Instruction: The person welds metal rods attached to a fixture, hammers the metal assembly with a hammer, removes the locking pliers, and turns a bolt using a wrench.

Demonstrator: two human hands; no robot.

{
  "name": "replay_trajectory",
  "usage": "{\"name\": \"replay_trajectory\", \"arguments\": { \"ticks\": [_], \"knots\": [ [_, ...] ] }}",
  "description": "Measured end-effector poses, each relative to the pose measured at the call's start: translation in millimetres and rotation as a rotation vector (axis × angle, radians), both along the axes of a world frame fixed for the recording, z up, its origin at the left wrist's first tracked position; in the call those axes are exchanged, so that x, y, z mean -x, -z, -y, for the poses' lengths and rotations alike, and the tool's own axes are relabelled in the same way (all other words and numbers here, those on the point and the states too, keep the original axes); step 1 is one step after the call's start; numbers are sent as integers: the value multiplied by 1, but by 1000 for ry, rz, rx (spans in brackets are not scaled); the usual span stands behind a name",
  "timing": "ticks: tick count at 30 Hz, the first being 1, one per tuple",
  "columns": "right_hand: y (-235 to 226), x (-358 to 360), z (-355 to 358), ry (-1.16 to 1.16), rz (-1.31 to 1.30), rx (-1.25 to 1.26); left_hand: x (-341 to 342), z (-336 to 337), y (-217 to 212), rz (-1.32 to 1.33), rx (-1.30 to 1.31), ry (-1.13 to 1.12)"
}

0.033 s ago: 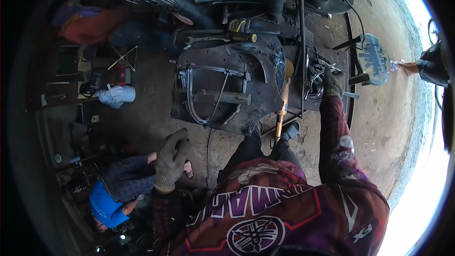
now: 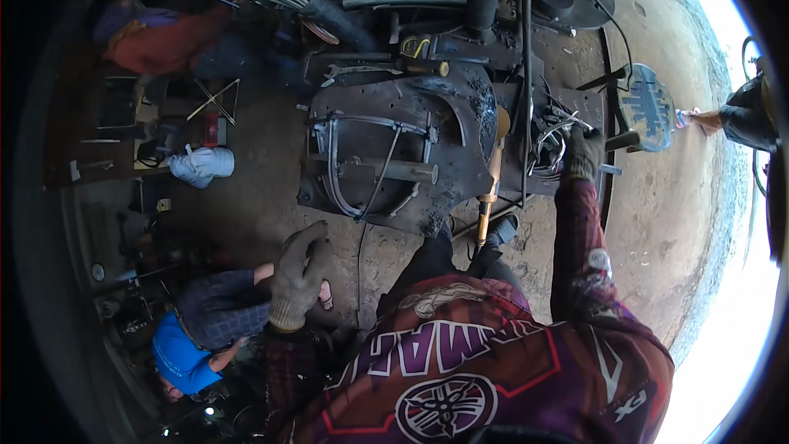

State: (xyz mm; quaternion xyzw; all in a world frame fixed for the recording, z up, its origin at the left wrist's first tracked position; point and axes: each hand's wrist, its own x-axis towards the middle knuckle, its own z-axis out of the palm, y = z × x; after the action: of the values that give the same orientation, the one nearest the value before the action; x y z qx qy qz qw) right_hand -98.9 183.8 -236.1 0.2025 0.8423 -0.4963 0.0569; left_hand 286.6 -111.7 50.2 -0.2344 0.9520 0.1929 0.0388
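Feel carefully at the metal pieces (image 2: 547, 146) with the right hand (image 2: 583, 153), cannot tell if grasping; hold the left hand (image 2: 299, 278) clear, with released fingers (image 2: 306, 237).

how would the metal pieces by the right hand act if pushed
The metal pieces beside the gloved right hand would probably shift unevenly, since they lie jumbled. Some may snag, as they overlap. Each is likely stiff, judging by its metallic sheen.
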Motion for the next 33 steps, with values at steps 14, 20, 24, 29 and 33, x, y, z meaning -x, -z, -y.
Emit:
{"name": "replay_trajectory", "arguments": {
  "ticks": [14,20,24,29,33],
  "knots": [
    [-124,-53,115,-658,-533,323,57,44,30,-356,-230,-3],
    [-201,-31,262,-1395,-428,-360,32,83,60,-496,-312,-56],
    [-143,3,361,-1679,-612,-562,14,115,78,-564,-285,-63],
    [-83,-4,463,-1860,-667,-949,-46,145,117,-618,-246,-196],
    [-58,-8,499,-1872,-700,-1132,-93,149,137,-560,-371,-453]
  ]
}}
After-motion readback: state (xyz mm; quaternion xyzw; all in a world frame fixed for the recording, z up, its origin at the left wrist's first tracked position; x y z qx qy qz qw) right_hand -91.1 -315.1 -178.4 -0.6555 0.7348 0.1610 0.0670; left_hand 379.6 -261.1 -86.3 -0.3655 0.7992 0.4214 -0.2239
